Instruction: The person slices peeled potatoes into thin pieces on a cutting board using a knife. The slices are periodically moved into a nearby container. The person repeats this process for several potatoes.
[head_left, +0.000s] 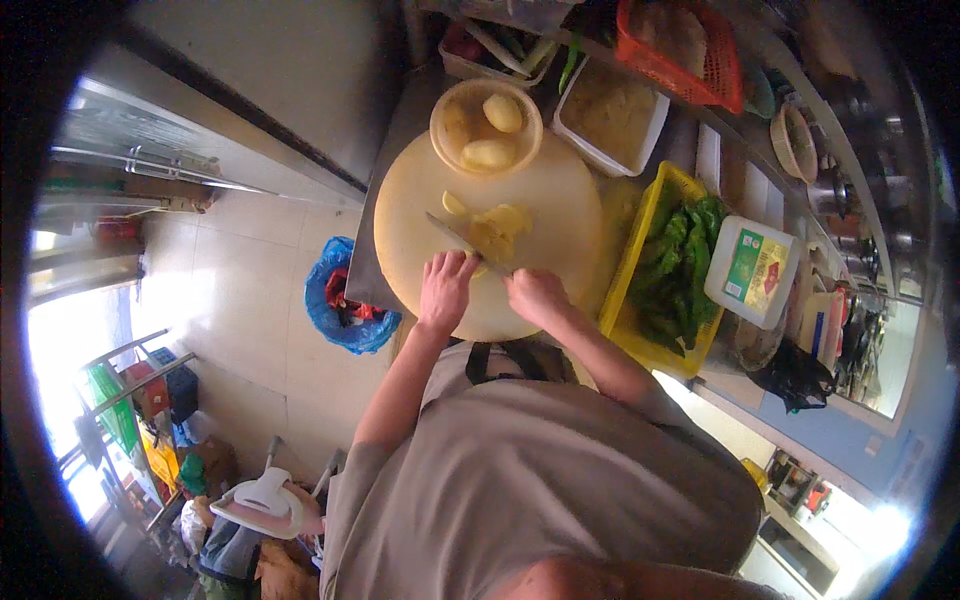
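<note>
A cleaver-like knife (459, 234) lies slantwise over the round cutting board (405, 202), its blade seen nearly edge-on. My right hand (538, 296) grips its handle. Fingers of my left hand (445, 289) are bent over a pale yellow potato piece (478, 271), held against the board beside the blade; most of that piece is hidden. Just beyond the blade is a heap of sliced potato (504, 227), with a single wedge (453, 202) apart to the left. A round plastic bowl (442, 161) with peeled potatoes (502, 114) stands at the board's far edge.
A yellow basket (611, 319) of green peppers (679, 262) borders the board's right side, with a labelled white plastic jug (754, 270) beyond. A white tub (652, 142) stands behind. Low on the left is a bin lined with a blue bag (319, 319).
</note>
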